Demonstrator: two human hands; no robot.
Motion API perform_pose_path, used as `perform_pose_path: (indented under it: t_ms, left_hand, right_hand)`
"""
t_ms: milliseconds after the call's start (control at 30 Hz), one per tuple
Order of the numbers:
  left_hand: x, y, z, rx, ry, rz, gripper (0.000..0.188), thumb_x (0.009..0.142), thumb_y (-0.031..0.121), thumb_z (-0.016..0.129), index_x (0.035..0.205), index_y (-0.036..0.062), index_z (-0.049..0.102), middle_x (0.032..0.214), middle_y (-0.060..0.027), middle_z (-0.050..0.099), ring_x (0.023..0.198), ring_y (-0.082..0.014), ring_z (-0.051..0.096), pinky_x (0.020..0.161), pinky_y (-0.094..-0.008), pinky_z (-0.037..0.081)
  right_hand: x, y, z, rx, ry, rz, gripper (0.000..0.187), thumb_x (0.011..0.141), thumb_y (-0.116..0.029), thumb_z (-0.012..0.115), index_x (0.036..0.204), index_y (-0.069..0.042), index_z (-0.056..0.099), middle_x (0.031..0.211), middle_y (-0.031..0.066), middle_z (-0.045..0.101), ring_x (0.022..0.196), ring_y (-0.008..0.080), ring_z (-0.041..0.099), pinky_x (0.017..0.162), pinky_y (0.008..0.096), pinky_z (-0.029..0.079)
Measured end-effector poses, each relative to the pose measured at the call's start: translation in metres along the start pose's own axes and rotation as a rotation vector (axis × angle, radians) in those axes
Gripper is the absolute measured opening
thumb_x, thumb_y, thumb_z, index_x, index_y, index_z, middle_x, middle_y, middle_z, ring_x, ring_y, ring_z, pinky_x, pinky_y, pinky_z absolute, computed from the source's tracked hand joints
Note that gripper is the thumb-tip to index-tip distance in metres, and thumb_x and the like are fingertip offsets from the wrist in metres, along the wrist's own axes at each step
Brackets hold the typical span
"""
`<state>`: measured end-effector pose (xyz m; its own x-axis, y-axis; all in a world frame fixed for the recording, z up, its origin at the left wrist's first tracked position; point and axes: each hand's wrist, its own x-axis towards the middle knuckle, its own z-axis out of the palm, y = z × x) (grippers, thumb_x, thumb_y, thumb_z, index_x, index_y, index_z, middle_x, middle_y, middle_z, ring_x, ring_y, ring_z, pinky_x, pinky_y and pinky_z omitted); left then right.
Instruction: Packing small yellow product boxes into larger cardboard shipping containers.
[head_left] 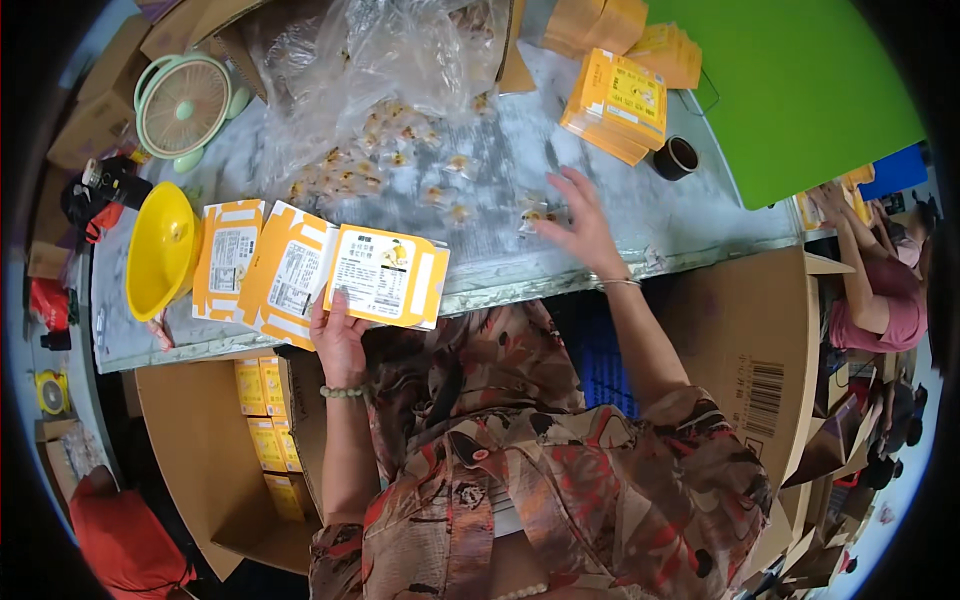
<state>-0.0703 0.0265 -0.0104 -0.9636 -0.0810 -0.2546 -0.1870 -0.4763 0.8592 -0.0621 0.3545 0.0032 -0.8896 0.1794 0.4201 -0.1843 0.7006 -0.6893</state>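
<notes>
Carton (385,270), flat, yellow and white: at the table's (700,215) near edge, pinched in the left hand (340,345), thumb on top; other flat cartons (228,250) to its left; right hand (578,225) spread beside a small clear packet (530,215), contact unclear; hazard: overhanging corner, could drop should the thumb slacken

Blouse (575,455): brown, beige, black and red leafy print
Button (480,455): round, reddish
Left bracelet (343,392): pale green round beads
Right bangle (619,283): thin, silvery
Necklace (524,592): pale beads
</notes>
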Motion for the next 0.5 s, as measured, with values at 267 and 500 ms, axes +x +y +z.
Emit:
perform_pose_path:
  t_ms: [267, 500]
  left_hand:
    - [-0.014, 0.001, 0.025, -0.025, -0.045, -0.026, 0.024, 0.082, 0.011, 0.045, 0.105, 0.0031, 0.045, 0.097, -0.0108, 0.053, 0.082, -0.0206, 0.056, 0.065, -0.0337, 0.051]
    - [-0.014, -0.031, 0.072, -0.037, -0.042, -0.034, 0.033, 0.08, 0.011, 0.05, 0.11, 0.0019, 0.042, 0.096, -0.01, 0.053, 0.08, -0.0175, 0.056, 0.063, -0.0297, 0.051]
  right_hand:
    - [-0.003, 0.022, 0.003, -0.216, -0.34, -0.274, 0.037, 0.07, -0.019, 0.057, 0.106, -0.01, 0.05, 0.112, 0.0113, 0.042, 0.105, 0.0272, 0.039, 0.088, 0.0352, 0.031]
    - [-0.023, 0.032, -0.003, 0.074, 0.163, 0.141, 0.034, 0.082, -0.021, 0.042, 0.108, 0.001, 0.045, 0.114, 0.0164, 0.041, 0.107, 0.0285, 0.037, 0.091, 0.032, 0.026]
